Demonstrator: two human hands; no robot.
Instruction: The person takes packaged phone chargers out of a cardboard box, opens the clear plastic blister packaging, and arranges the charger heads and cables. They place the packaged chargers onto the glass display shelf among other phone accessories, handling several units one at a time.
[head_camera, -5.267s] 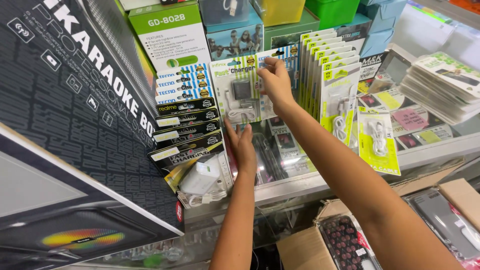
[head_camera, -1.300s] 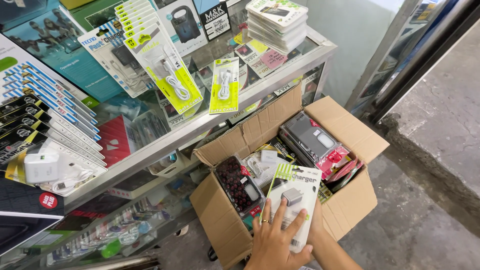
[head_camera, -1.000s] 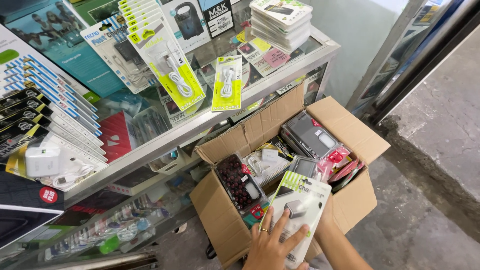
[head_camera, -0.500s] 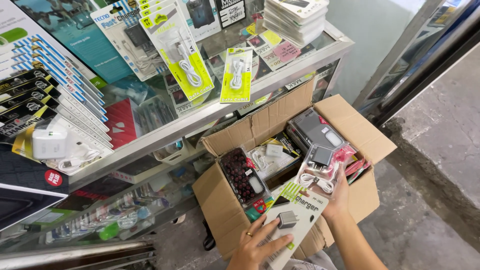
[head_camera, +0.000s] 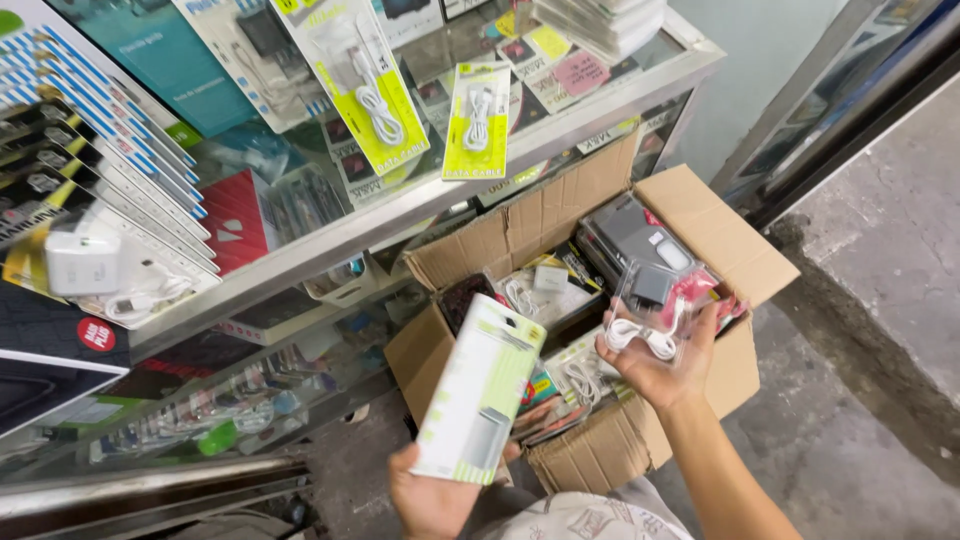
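beside a glass shop counter (head_camera: 420, 205), over an open cardboard box (head_camera: 690, 215) on the floor, the left hand (head_camera: 432, 500) grips a white-green charger pack (head_camera: 482, 388), the right hand (head_camera: 655, 360) clutches a clear cable packet (head_camera: 650, 305); sorting underway, shelving likely next.

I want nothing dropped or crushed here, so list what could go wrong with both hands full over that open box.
1. The left hand grips the tall white-and-green pack only at its bottom edge; it could tip out.
2. The right hand balances a clear charger pack with a loose-looking white cable on its fingers; it may slide off.
3. The cardboard box is crammed full, so anything dropped may land on the packs inside.
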